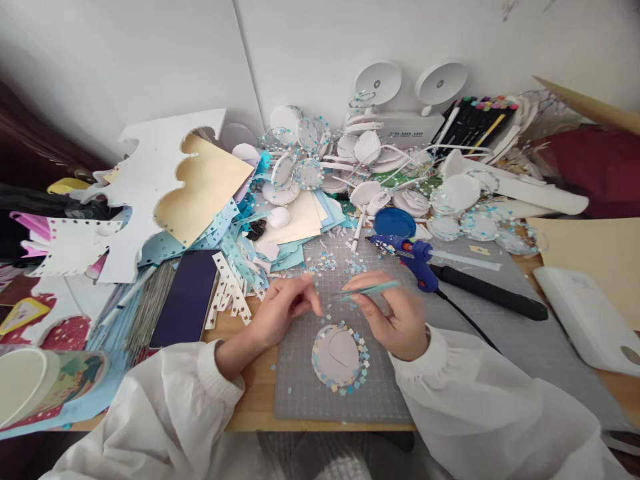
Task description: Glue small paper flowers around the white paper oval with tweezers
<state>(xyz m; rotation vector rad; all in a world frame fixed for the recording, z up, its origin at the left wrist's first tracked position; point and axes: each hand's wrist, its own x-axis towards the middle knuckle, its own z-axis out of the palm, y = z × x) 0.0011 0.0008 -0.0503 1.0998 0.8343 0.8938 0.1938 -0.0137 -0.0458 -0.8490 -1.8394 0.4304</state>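
Pale teal tweezers (376, 289) are held in my right hand (395, 313), their tips pointing left over the grey cutting mat (385, 393). My left hand (287, 303) hovers across from the tips, fingers curled and the index finger pointing down; whether something tiny sits between its fingers I cannot make out. Just below both hands lies a white foam disc (337, 357), its rim ringed with small blue, white and cream paper stars, with a thin curved line on its face. Loose paper stars (327, 261) are scattered on the mat beyond my hands.
To the right lie a blue glue gun (420, 267) with its cord, a black stick-like tool (493, 293) and a blue lid (395, 223). Star-trimmed white discs (310, 173) pile up at the back. Left are a dark blue box (185, 300), punched paper strips (227, 293) and a cup (50, 380).
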